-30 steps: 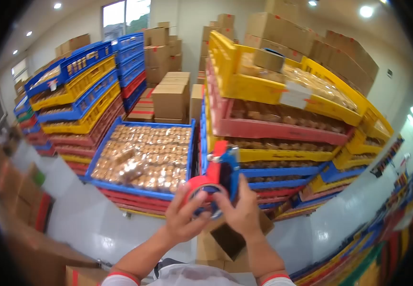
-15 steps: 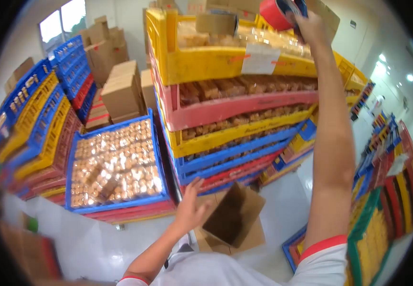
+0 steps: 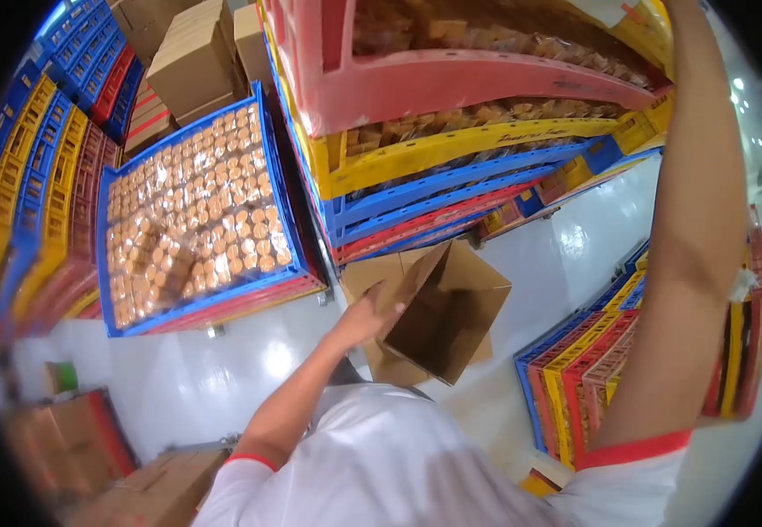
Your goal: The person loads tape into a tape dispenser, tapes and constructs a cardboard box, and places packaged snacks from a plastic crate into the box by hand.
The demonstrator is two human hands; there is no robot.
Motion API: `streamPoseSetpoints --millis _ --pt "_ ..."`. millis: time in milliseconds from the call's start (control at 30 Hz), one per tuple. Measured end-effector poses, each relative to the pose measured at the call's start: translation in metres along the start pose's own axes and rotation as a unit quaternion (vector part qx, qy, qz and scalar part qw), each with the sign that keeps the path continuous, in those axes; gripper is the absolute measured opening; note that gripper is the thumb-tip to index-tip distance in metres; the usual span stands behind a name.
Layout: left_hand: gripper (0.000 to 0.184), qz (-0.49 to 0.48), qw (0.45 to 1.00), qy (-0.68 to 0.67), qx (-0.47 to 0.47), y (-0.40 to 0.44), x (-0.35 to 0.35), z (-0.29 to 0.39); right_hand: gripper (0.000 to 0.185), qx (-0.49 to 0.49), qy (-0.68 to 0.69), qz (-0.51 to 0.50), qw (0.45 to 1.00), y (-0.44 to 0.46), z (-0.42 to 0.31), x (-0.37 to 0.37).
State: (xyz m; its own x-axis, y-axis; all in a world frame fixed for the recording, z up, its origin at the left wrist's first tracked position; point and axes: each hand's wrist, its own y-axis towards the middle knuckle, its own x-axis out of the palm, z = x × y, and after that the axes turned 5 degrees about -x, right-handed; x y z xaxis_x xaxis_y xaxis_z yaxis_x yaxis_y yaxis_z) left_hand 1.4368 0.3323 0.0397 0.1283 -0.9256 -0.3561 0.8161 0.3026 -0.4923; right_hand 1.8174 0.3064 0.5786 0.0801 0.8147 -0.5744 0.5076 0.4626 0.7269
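An open cardboard box (image 3: 464, 303) stands tilted in front of my body, its dark inside facing up toward me. My left hand (image 3: 363, 318) is at its left side, fingers closed around the edge of a flap. My right arm reaches up past the upper right edge of the view, so the hand on it is out of sight. Beyond the box rises a stack of crates, among them a pink crate (image 3: 451, 83) and a yellow crate (image 3: 460, 158), filled with wrapped brown goods.
To the left, a blue crate (image 3: 214, 306) holds rows of round, plastic-wrapped goods, with two packs lying on top. Other crate stacks stand at far left and lower right. Cardboard cartons (image 3: 192, 66) are piled behind, and more cartons (image 3: 69, 443) sit at lower left.
The view has tipped downward. My left hand went from spread fingers beside the box to holding its flap. My right hand, which held a red tape dispenser, has left the view.
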Motion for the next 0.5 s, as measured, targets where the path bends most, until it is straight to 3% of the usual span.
streamPoseSetpoints --millis 133,167,200,233,300,333,367,400,433,500 --pt "0.097 -0.036 0.999 -0.017 0.027 0.039 0.039 0.01 0.042 -0.021 -0.008 0.179 0.984 -0.17 0.028 -0.021" --pt "0.095 -0.032 0.998 0.046 0.026 0.048 0.055 0.008 0.036 -0.05 -0.037 0.203 0.977 -0.234 0.038 -0.012" --pt "0.093 -0.027 0.993 0.111 0.023 0.055 0.066 0.005 0.031 0.044 -0.055 0.22 0.973 -0.301 0.081 -0.006" --pt "0.093 -0.02 0.994 0.108 0.018 0.061 0.072 0.002 0.036 0.076 -0.13 0.129 0.98 -0.384 0.144 0.004" --pt "0.09 -0.074 0.993 0.09 -0.03 0.067 0.089 -0.003 0.077 0.228 -0.07 -0.082 0.968 -0.58 0.22 0.049" --pt "0.09 -0.073 0.992 0.091 -0.035 0.07 0.097 -0.006 0.092 0.343 0.079 -0.124 0.928 -0.636 0.195 0.07" --pt "0.084 -0.056 0.992 0.109 -0.027 0.069 0.106 -0.012 0.1 0.481 0.053 -0.231 0.844 -0.662 0.165 0.077" --pt "0.078 -0.04 0.991 0.128 -0.017 0.068 0.111 -0.015 0.092 0.378 -0.037 -0.217 0.899 -0.708 0.159 0.09" --pt "0.078 -0.046 0.989 0.136 -0.018 0.065 0.108 -0.017 0.092 0.387 -0.035 -0.213 0.897 -0.722 0.171 0.091" --pt "0.066 -0.041 0.997 0.022 -0.061 0.053 0.09 -0.028 0.072 0.564 0.223 -0.227 0.762 -0.741 0.193 0.082"
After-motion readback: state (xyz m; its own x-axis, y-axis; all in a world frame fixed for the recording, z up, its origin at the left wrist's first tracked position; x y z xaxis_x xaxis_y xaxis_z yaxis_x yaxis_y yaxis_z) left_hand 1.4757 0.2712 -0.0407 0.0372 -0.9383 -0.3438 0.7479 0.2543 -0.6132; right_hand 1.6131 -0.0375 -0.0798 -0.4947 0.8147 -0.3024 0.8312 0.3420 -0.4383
